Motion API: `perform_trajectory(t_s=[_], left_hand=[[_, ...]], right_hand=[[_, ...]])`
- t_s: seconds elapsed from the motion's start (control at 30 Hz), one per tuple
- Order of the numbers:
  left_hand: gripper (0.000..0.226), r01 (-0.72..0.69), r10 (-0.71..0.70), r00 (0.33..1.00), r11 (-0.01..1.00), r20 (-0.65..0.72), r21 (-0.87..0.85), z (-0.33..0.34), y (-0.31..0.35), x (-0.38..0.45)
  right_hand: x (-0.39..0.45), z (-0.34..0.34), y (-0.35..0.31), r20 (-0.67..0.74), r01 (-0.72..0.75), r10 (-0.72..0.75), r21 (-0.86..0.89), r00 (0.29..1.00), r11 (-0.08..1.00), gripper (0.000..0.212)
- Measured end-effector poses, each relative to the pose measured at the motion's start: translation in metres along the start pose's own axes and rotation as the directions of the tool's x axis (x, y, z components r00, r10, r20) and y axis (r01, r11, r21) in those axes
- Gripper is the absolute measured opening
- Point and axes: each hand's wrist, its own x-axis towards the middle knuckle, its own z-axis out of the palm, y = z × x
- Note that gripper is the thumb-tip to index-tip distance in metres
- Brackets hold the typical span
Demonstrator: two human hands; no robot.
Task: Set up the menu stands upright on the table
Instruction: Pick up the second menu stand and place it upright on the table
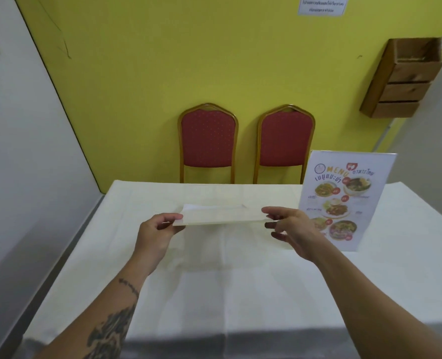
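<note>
I hold a clear menu stand [222,216] nearly flat above the middle of the white-clothed table [214,294]; its pale sheet faces up and no print shows. My left hand [157,229] pinches its left edge. My right hand [292,229] pinches its right edge with thumb and fingertips. A second menu stand [344,200] stands upright on the table's right side, showing a printed food menu just behind my right hand.
Two red padded chairs [208,141] [284,141] stand beyond the table's far edge against a yellow wall. A wooden box shelf [403,79] hangs on the wall at the upper right. A grey floor strip runs along the table's left edge.
</note>
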Motion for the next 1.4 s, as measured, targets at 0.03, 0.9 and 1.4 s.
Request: perform_trajectory(t_s=[0.03, 0.9, 1.4], left_hand=[[0.018, -0.011, 0.011, 1.000, 1.000, 0.003, -0.005, 0.002, 0.002, 0.000], [0.013, 0.056, -0.036, 0.995, 0.971, 0.093, -0.231, 0.011, 0.081, 0.051], [0.036, 0.122, -0.083, 0.986, 0.952, 0.145, -0.279, 0.016, 0.080, 0.060]], right_hand=[[0.001, 0.003, 0.001, -0.041, 0.031, -0.032, -0.022, 0.999, 0.999, 0.046], [0.035, 0.022, -0.078, -0.149, 0.199, -0.193, 0.027, 0.970, 0.980, 0.010], [0.053, 0.015, -0.066, -0.063, 0.180, -0.173, 0.121, 0.983, 0.976, 0.026]])
